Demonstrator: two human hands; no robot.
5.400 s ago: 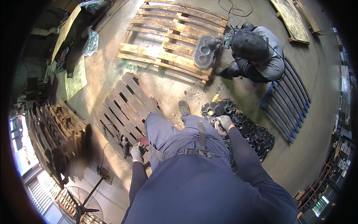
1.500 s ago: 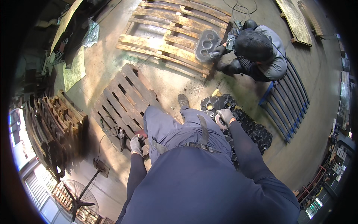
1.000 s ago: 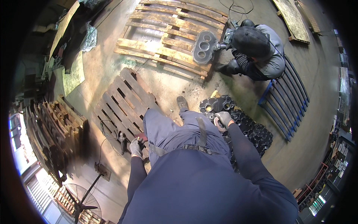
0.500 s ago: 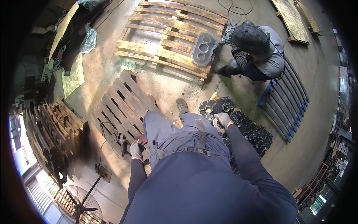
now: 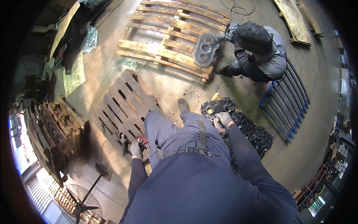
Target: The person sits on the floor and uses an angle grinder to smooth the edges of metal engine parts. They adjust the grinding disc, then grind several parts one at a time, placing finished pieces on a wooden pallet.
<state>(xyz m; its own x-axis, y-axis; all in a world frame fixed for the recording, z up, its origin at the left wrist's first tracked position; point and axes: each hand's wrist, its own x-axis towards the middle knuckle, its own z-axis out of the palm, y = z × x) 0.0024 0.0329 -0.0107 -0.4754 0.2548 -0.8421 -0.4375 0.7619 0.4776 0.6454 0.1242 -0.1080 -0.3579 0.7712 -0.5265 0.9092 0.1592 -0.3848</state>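
My right hand [image 5: 225, 118], in a grey glove, is closed on a round, reddish-brown disc [image 5: 219, 125], which looks like an abrasive disc. It is over a group of black metal castings [image 5: 248, 132] with round openings, beside my right leg. My left hand [image 5: 137, 149], also gloved, hangs low by my left thigh with its fingers curled. A dark red object [image 5: 143, 139] shows at its fingertips, partly hidden by my trouser leg; its kind is unclear. Just left of that hand, a dark corded power tool [image 5: 123, 143] stands by the dark wooden pallet [image 5: 125, 100].
Ahead, a co-worker [image 5: 257, 48] in a dark head covering crouches at a grey casting [image 5: 206, 48] on a pale pallet [image 5: 164, 28]. A blue-edged slatted rack [image 5: 287, 100] lies to the right. Stacked pallets [image 5: 59, 138] and a fan [image 5: 80, 203] stand at left.
The whole view has shifted slightly, with the scene a little to the right. Both my hands keep nearly the same pose.
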